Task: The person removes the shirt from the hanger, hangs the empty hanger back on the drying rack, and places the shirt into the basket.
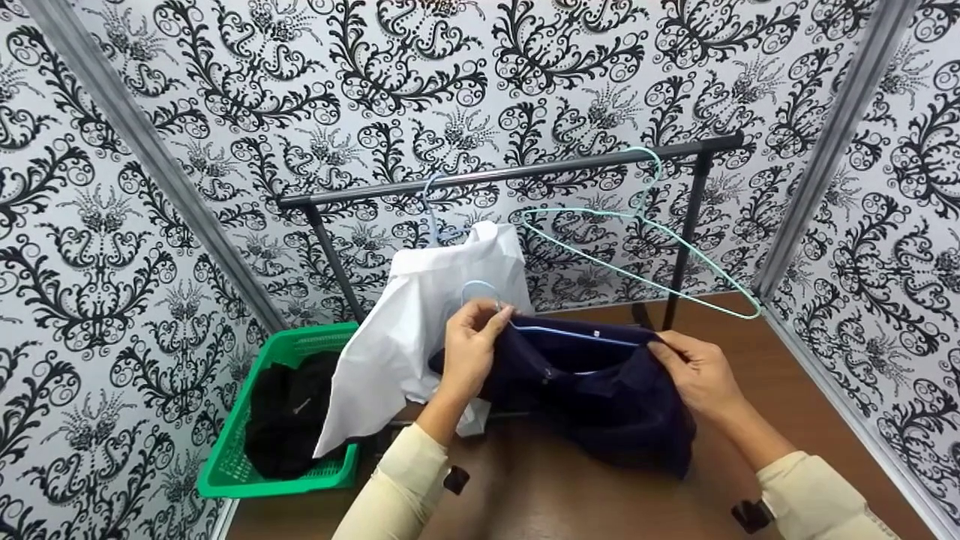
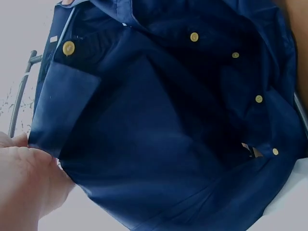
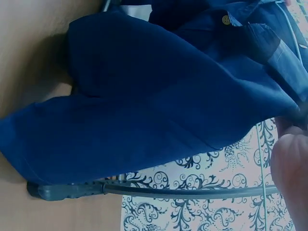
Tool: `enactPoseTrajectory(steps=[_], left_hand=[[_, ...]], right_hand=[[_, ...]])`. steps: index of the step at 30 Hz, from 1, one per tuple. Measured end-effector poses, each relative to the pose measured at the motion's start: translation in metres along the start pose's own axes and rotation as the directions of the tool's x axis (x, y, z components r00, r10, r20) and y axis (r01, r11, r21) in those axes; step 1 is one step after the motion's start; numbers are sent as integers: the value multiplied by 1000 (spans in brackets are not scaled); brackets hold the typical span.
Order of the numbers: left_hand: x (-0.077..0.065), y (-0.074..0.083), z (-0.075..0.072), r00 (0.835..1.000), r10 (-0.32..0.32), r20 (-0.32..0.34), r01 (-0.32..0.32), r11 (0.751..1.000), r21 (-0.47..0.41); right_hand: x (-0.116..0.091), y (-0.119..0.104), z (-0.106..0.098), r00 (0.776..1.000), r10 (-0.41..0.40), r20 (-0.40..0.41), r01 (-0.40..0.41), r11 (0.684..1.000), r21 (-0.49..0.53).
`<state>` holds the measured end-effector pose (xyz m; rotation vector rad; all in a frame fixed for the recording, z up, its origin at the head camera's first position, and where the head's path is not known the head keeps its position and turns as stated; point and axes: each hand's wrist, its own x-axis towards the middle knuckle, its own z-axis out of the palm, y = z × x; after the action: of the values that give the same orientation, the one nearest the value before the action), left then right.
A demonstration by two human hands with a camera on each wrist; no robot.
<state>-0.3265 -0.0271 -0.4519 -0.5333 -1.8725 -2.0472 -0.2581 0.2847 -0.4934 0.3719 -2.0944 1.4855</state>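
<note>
The person's left hand (image 1: 470, 341) pinches the navy shirt (image 1: 592, 405) beside the hook (image 1: 480, 283) of the blue hanger (image 1: 555, 331), and the right hand (image 1: 697, 367) pinches its other side; shirt and hanger stretch crosswise between them, roughly along the clothes rack (image 1: 360, 193) and in front of it, hook nearer the left hand. A small tag (image 1: 596, 334) inside bears no readable writing. On the rack, a white shirt (image 1: 450, 277) hangs toward the left end, a bare mint hanger (image 1: 638, 214) toward the right.

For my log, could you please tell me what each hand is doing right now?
Left hand: closed, holding the navy shirt.
Right hand: closed, holding the navy shirt too.
</note>
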Motion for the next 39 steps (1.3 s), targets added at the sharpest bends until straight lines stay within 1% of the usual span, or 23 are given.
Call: enactPoseTrajectory(steps=[2,3,5,6,7,8,9,11,12,13,14,16,19,21,22,23,25,27,29,30,34,36,39], left_hand=[[0,1,0,1000,6,-22,-6,1000,4],[-1,1,0,999,12,-34,-11,1000,14],[-1,1,-1,998,28,-48,-27,999,36],[-1,1,-1,998,35,-51,-33,998,46],[-1,1,-2,998,40,-52,-37,998,52],[-1,1,-3,998,44,-53,-41,997,62],[0,0,-4,998,46,-52,-42,997,67],[0,-1,-7,998,47,-43,-44,996,75],[0,-1,-8,998,46,-39,-43,996,77],[0,-2,-10,998,45,-37,-41,996,82],[-1,-2,-12,998,44,-36,-41,995,89],[-1,-3,-15,999,39,-30,-36,995,88],[-1,-4,-17,999,29,-20,-28,997,76],[0,-5,-17,1000,25,-18,-24,998,59],[1,-5,-16,999,27,-24,-26,998,56],[1,-5,-16,999,27,-30,-26,999,48],[2,-5,-15,998,32,-51,-31,999,30],[1,-5,-15,997,42,-71,-41,999,22],[-1,-4,-16,996,52,-69,-51,999,11],[-2,-4,-16,996,56,-64,-55,998,12],[-4,-3,-19,997,66,-37,-65,998,22],[-4,-3,-21,998,63,-32,-62,998,29],[-5,-4,-23,998,56,-30,-54,998,40]], right_hand=[[0,0,0,1000,7,7,-7,1000,1],[1,0,-1,1000,-13,11,14,1000,-15],[1,2,-2,996,-83,19,84,995,-54],[2,3,-3,991,-135,26,137,986,-93],[3,4,-4,980,-197,33,200,969,-143],[4,6,-5,962,-267,48,271,939,-212],[5,7,-6,939,-337,67,342,899,-274],[6,7,-9,894,-434,108,442,819,-365],[6,8,-10,875,-468,128,477,785,-395],[6,8,-10,863,-483,144,497,766,-407],[6,8,-11,860,-485,159,505,763,-404],[6,7,-10,879,-449,162,477,808,-347],[5,4,-6,917,-384,111,399,878,-265],[5,1,-4,935,-346,71,353,914,-199],[5,-1,-3,942,-330,55,335,926,-174],[5,-3,-3,947,-320,43,322,932,-168],[5,-6,-2,946,-321,39,322,930,-179],[6,-8,-2,943,-331,45,332,914,-232],[6,-10,-3,944,-327,46,327,903,-280],[5,-12,-3,949,-312,46,312,908,-278],[3,-16,-1,978,-204,31,206,955,-213],[2,-16,0,984,-178,15,177,965,-194],[0,-14,0,984,-178,-14,173,969,-175]])
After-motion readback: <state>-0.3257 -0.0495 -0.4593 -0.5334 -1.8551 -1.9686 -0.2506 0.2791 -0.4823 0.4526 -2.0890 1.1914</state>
